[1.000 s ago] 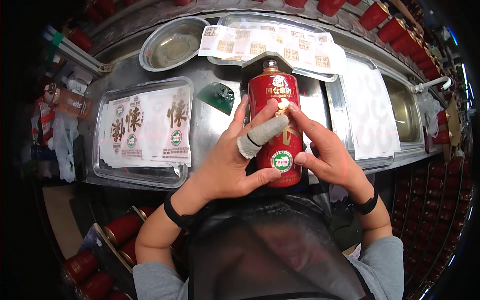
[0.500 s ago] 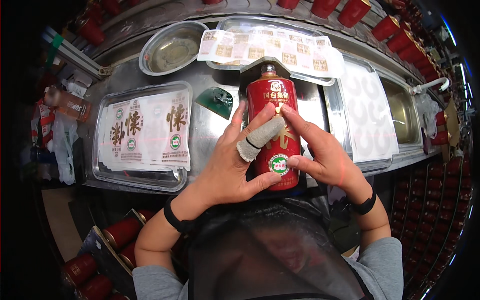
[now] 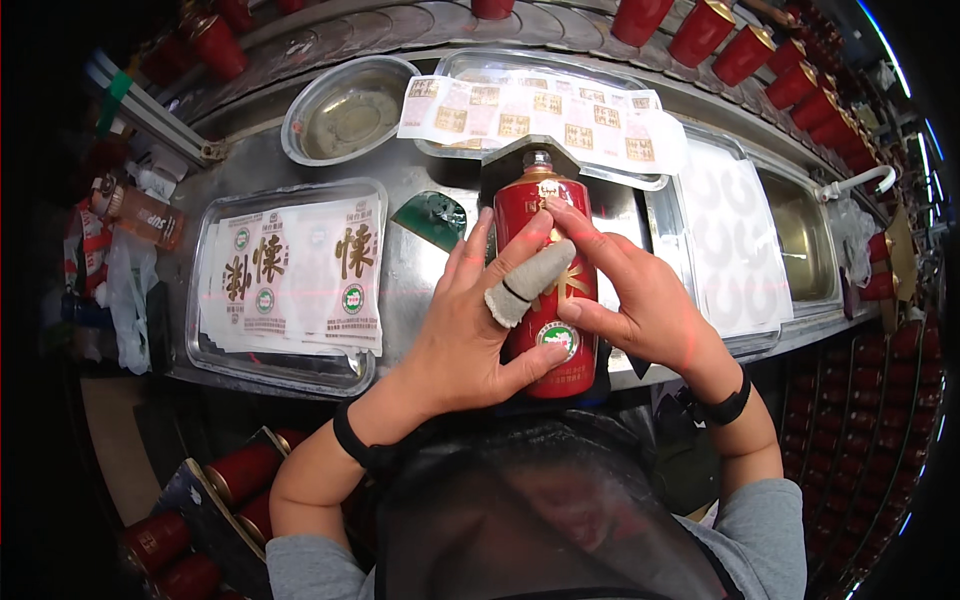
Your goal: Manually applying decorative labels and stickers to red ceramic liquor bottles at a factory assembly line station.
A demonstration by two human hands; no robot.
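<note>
A red bottle [image 3: 567, 335] with gold characters and a round green-and-white mark lies neck away from me, in a dark cradle [image 3: 535, 147]. My left hand [image 3: 470, 315] rests on its left side, fingers stretched and spread, the thumb near the round mark. One of its fingers wears a grey cloth cover [image 3: 530, 282] held by a dark band. On the bottle's right side is my right hand [image 3: 640, 295], open, its index fingertip near the upper lettering and its thumb on the lower front. Both hands hide parts of the lettering. Beside my left fingers lies a dark green scraper-like piece [image 3: 432, 215].
A tray [image 3: 372, 375] on the left holds printed transfer sheets [image 3: 300, 265]. Behind are a round metal bowl [image 3: 347, 110] and gold-patterned sheets [image 3: 540, 115]. Right are a white sheet [image 3: 740, 240], a sink [image 3: 800, 235] and a faucet [image 3: 860, 178]. Red bottles [image 3: 705, 35] line the conveyor [image 3: 400, 32].
The view has shifted, so the bench appears slightly lower. My right index fingertip has slid up the bottle toward the top lettering, and the right thumb also sits a little higher.
</note>
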